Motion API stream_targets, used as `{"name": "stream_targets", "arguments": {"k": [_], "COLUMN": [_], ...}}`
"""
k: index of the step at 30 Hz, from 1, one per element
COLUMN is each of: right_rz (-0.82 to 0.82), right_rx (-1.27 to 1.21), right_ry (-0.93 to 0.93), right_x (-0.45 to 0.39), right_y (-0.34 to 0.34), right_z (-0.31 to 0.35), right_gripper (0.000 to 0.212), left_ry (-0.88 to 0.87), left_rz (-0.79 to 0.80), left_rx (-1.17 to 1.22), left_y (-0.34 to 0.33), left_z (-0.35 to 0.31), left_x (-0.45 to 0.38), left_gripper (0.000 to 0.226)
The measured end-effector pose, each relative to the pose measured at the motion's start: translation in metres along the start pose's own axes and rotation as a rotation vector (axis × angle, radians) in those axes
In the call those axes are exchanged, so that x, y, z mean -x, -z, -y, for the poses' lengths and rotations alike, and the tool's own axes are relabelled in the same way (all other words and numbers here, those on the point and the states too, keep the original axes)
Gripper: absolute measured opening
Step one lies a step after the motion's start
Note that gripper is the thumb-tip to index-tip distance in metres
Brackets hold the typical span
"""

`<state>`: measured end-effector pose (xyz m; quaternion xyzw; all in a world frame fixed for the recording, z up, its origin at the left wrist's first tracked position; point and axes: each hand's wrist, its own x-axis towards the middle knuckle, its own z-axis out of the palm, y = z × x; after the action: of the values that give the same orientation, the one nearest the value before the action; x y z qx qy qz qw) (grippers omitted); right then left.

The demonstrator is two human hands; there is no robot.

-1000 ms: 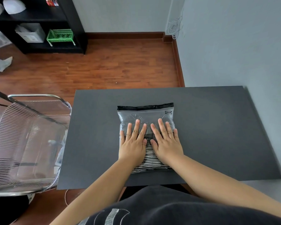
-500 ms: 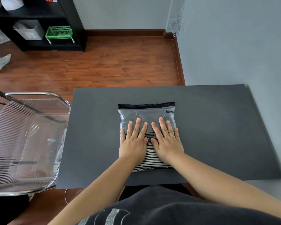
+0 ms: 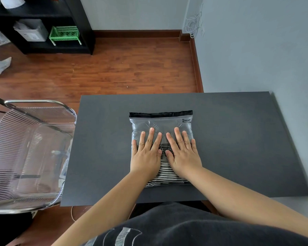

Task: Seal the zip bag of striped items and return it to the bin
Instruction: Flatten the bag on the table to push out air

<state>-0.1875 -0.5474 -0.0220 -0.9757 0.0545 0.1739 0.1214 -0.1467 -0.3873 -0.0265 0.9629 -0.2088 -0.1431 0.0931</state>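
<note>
Progress: early to middle, by the look of it; zip bag (image 3: 161, 137) flat at centre of the desk (image 3: 238, 139), not yet lifted toward the bin (image 3: 30, 153).
Seal: black zip strip (image 3: 160, 114) across the far edge of the bag, lying straight; closed or not, impossible to tell from here.
Step in hand: apparently pressing air out toward the strip, judging by the puckered plastic fanning out ahead of the fingertips.
Left to do: confirm or run the seal along the strip, pick the bag up, set it in the bin.
Contents: striped items (image 3: 164, 173) filling the near half of the bag, showing between and below the wrists.
Left hand (image 3: 146, 153): spread flat, palm down, fingers extended, gripping nothing; pressing on the left half of the bag.
Right hand (image 3: 182, 151): likewise flat and open, holding nothing; pressing on the right half, thumb almost touching the left thumb.
Bag relative to hands: directly beneath both palms; fingertips short of the zip strip, with a band of clear plastic between.
Bin: clear plastic with a ribbed wall, at left of the frame, just beside the desk's left edge and well apart from the bag.
</note>
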Motion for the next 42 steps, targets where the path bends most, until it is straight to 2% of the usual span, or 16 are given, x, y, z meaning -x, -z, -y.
{"name": "stream_targets", "arguments": {"k": [42], "right_rz": [0.043], "right_rx": [-0.011], "right_ry": [0.010], "right_x": [-0.0041], "right_y": [0.0053], "right_z": [-0.0023], "right_gripper": [0.060], "left_ry": [-0.007], "left_rz": [0.046], "left_rx": [-0.051], "left_y": [0.0020], "left_z": [-0.0019], "left_x": [-0.0027], "left_gripper": [0.058]}}
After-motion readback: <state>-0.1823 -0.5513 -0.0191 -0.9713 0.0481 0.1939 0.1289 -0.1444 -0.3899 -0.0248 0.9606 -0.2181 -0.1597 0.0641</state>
